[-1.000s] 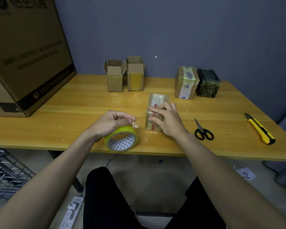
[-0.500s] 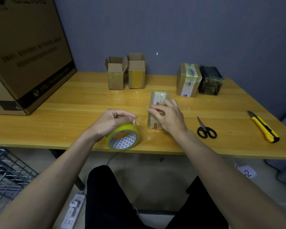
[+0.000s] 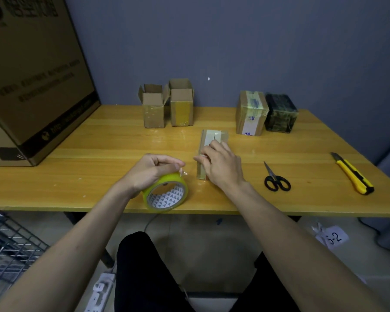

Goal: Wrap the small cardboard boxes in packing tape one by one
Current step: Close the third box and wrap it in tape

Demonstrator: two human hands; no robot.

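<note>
A small flat cardboard box (image 3: 214, 138) with pale tape on top lies near the middle of the wooden table (image 3: 99, 158). My right hand (image 3: 221, 165) lies on it, fingers pressing down on its near half. My left hand (image 3: 151, 170) grips a yellow roll of clear packing tape (image 3: 167, 194) standing on edge near the table's front edge; its thumb and fingers pinch the loose tape end just left of the box. Two open small boxes (image 3: 154, 109) (image 3: 181, 104) stand at the back, and two wrapped ones, brown (image 3: 251, 113) and dark (image 3: 280, 115), at the back right.
Black scissors (image 3: 276, 181) lie right of my right hand. A yellow utility knife (image 3: 354, 174) lies near the table's right edge. A large cardboard carton (image 3: 32, 75) fills the left end. A wire rack (image 3: 7, 248) and a power strip (image 3: 99, 291) are on the floor.
My right hand's fingers have slid a little along the box top. The left hand still holds the tape roll in much the same place. The camera view has shifted slightly.
</note>
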